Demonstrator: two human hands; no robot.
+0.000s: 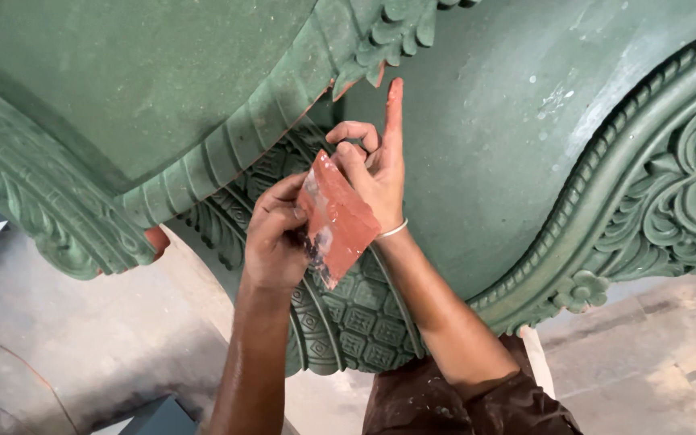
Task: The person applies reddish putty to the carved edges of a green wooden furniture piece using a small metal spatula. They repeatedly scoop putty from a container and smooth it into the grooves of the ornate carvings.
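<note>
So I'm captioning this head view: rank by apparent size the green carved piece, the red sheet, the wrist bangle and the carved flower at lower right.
1. Green carved piece, fills the frame.
2. Red sheet, held by both hands.
3. Carved flower.
4. Wrist bangle, a thin band, though nearer the camera.

No packages, labels, signs or screens can be seen anywhere around the green carved piece [525, 161].
</note>
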